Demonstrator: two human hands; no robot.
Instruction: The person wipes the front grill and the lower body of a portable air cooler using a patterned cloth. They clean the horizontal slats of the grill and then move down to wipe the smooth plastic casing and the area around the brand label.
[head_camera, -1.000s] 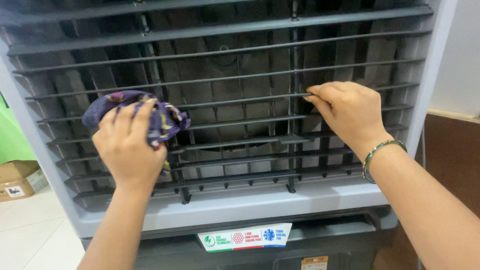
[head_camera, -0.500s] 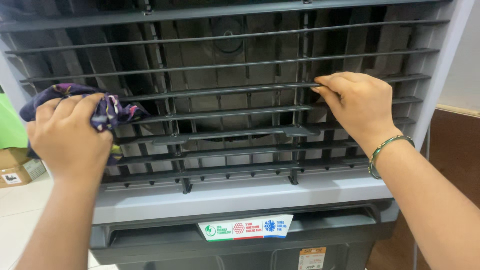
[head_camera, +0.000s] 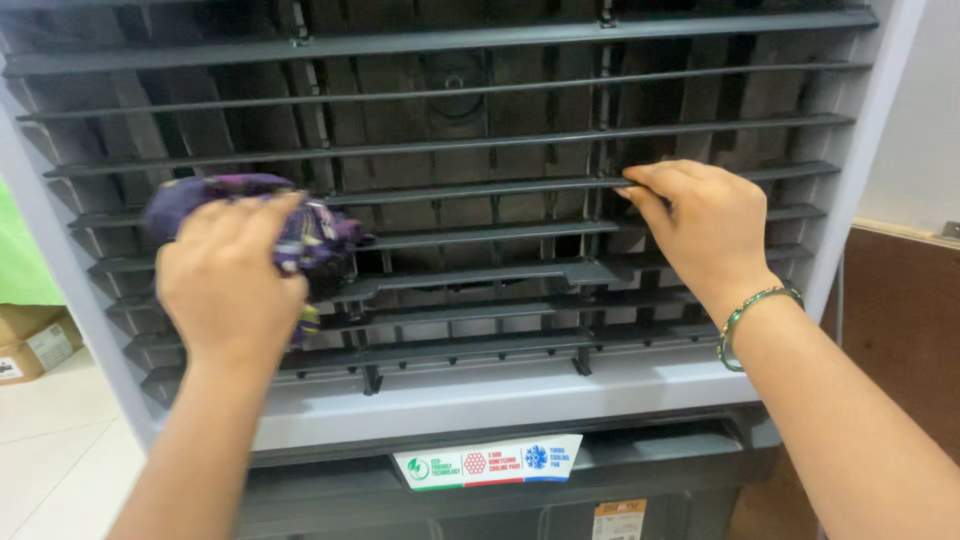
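A grey air cooler (head_camera: 480, 400) fills the view, its front crossed by dark horizontal louvre slats (head_camera: 470, 235). My left hand (head_camera: 228, 285) presses a crumpled purple patterned cloth (head_camera: 310, 235) against the slats on the left side. My right hand (head_camera: 705, 225) pinches one slat to the right of the middle, its fingers curled over the slat's edge. A green bangle (head_camera: 745, 320) circles my right wrist.
A striped sticker (head_camera: 488, 462) sits on the cooler's lower panel. Cardboard boxes (head_camera: 35, 345) lie on the white tiled floor at the left, below something green (head_camera: 20, 255). A brown panel (head_camera: 900, 330) and a white wall stand at the right.
My left hand swept the cloth out to the far left of the slats, then back towards the middle. My right hand kept its hold on the slat.
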